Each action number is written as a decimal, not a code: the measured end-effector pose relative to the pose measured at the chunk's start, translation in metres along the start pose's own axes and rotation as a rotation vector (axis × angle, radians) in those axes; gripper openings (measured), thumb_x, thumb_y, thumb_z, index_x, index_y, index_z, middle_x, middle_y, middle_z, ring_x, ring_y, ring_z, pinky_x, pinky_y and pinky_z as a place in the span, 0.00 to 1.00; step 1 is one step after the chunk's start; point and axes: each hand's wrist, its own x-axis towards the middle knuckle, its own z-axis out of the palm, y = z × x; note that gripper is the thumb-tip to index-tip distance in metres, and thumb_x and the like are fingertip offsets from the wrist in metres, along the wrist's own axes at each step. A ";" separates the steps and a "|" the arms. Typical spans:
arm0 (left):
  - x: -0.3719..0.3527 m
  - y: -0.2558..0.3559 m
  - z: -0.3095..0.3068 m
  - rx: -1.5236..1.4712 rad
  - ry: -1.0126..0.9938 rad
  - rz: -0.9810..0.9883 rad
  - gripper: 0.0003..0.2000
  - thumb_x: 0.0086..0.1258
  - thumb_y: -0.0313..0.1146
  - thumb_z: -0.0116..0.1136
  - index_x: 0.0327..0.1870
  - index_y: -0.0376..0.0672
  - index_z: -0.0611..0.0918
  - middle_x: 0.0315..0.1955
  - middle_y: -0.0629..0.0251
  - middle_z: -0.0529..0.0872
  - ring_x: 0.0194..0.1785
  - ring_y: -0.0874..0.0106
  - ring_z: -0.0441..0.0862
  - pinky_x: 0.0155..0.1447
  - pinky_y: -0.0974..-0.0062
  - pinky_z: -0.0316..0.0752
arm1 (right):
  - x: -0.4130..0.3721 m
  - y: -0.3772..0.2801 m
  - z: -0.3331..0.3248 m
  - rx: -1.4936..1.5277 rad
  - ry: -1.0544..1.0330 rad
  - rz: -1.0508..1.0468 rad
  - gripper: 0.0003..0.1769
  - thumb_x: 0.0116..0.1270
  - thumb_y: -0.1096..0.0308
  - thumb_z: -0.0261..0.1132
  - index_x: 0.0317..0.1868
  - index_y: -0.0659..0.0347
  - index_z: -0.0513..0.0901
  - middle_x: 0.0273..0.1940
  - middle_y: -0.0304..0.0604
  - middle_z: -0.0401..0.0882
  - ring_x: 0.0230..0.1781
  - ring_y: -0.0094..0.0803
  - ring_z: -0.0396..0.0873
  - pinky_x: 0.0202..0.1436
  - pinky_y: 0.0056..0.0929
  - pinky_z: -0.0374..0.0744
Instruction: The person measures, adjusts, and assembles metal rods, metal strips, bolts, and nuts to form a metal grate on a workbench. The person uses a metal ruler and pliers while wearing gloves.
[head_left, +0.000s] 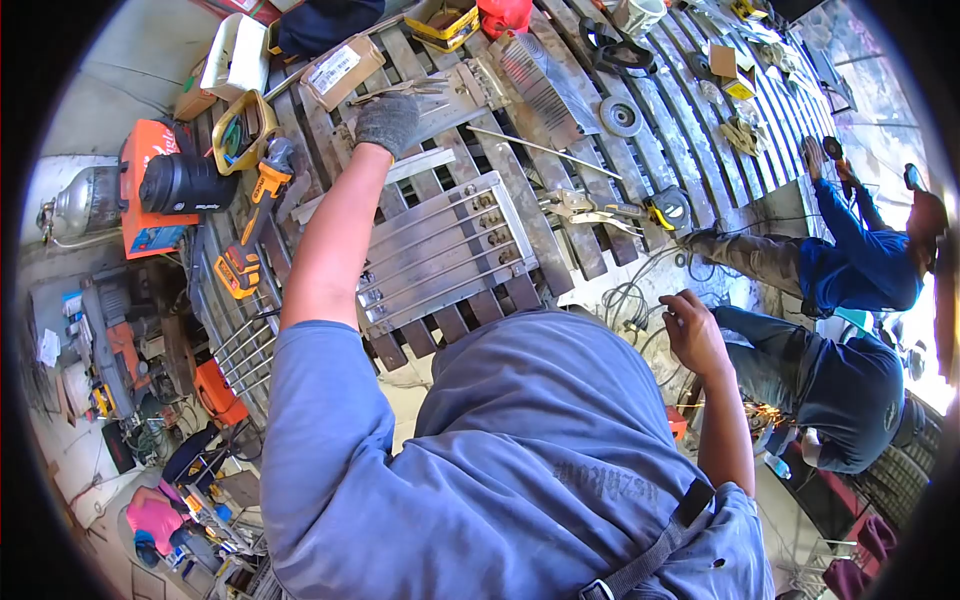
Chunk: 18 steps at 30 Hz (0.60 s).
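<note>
The left hand point(388, 122), in a grey glove, reaches out at arm's length over the slatted metal workbench point(560, 250) and lies palm down on a flat steel plate point(455, 100) toward the far left corner. Its fingers curl over the plate's edge, beside a pair of thin-handled pliers point(405, 90); I cannot tell whether the hand grips the plate or only presses on it. The right hand point(693, 330) is bare and well apart from the left, hanging off the workbench's near right edge above the floor cables, with fingers loosely curled around nothing. Between the two hands, at the near edge just in front of the person's blue shirt, lies a metal frame of parallel bars point(440, 250). A yellow cordless tool point(255, 220) lies along the left edge, near the left forearm, and a yellow case point(240, 130) stands just beyond it. A cardboard box point(340, 68) sits at the far edge, just left of the gloved hand. To the right of the plate are a ribbed metal sheet point(545, 85), a thin rod point(540, 150) and a grinding disc point(620, 115). Locking pliers point(585, 210) and a tape measure point(668, 208) rest by the right edge. Beyond that edge, two co-workers in blue point(860, 270) point(845, 390) crouch on the floor.
</note>
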 end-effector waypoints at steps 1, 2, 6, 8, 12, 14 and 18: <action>0.001 -0.002 0.002 -0.032 0.045 -0.055 0.14 0.82 0.34 0.56 0.55 0.41 0.91 0.48 0.43 0.95 0.49 0.46 0.97 0.50 0.43 0.91 | 0.000 0.000 -0.002 0.004 0.014 -0.009 0.14 0.75 0.77 0.69 0.59 0.63 0.88 0.50 0.56 0.85 0.49 0.60 0.87 0.54 0.52 0.84; -0.002 -0.001 -0.012 -0.063 0.089 -0.110 0.13 0.82 0.34 0.56 0.54 0.41 0.91 0.47 0.44 0.95 0.48 0.46 0.96 0.50 0.44 0.91 | -0.001 0.000 -0.003 0.009 0.028 -0.018 0.14 0.75 0.77 0.69 0.59 0.64 0.88 0.50 0.55 0.86 0.48 0.59 0.87 0.53 0.52 0.84; -0.040 0.023 -0.058 -0.375 0.425 -0.230 0.08 0.82 0.32 0.58 0.50 0.42 0.88 0.43 0.44 0.93 0.48 0.41 0.93 0.51 0.43 0.87 | 0.004 -0.005 -0.004 0.089 0.055 -0.004 0.13 0.75 0.79 0.69 0.57 0.64 0.89 0.47 0.54 0.87 0.45 0.54 0.89 0.51 0.48 0.85; -0.089 0.062 -0.082 -0.646 0.535 -0.073 0.09 0.86 0.38 0.56 0.53 0.43 0.82 0.48 0.43 0.89 0.51 0.36 0.88 0.51 0.40 0.82 | 0.010 -0.007 0.001 0.160 0.078 -0.045 0.12 0.75 0.79 0.69 0.57 0.65 0.90 0.45 0.53 0.87 0.44 0.51 0.90 0.50 0.45 0.85; -0.202 0.172 -0.122 -0.977 0.253 -0.094 0.09 0.88 0.38 0.58 0.55 0.43 0.81 0.45 0.46 0.88 0.47 0.40 0.88 0.53 0.44 0.83 | 0.045 -0.041 0.024 0.312 0.001 -0.084 0.13 0.77 0.75 0.72 0.59 0.66 0.91 0.45 0.53 0.88 0.46 0.48 0.92 0.54 0.42 0.88; -0.238 0.210 -0.122 -1.013 0.172 -0.054 0.07 0.85 0.36 0.63 0.54 0.44 0.83 0.43 0.48 0.88 0.46 0.42 0.89 0.49 0.49 0.85 | 0.063 -0.065 0.042 0.382 -0.112 -0.090 0.15 0.78 0.70 0.73 0.60 0.66 0.91 0.49 0.55 0.91 0.50 0.49 0.94 0.57 0.42 0.88; -0.274 0.243 -0.110 -0.998 0.040 -0.018 0.09 0.82 0.35 0.68 0.54 0.43 0.84 0.45 0.47 0.89 0.46 0.42 0.90 0.49 0.48 0.86 | 0.084 -0.095 0.082 0.464 -0.338 -0.090 0.19 0.81 0.60 0.73 0.60 0.68 0.91 0.54 0.56 0.95 0.53 0.49 0.94 0.61 0.43 0.88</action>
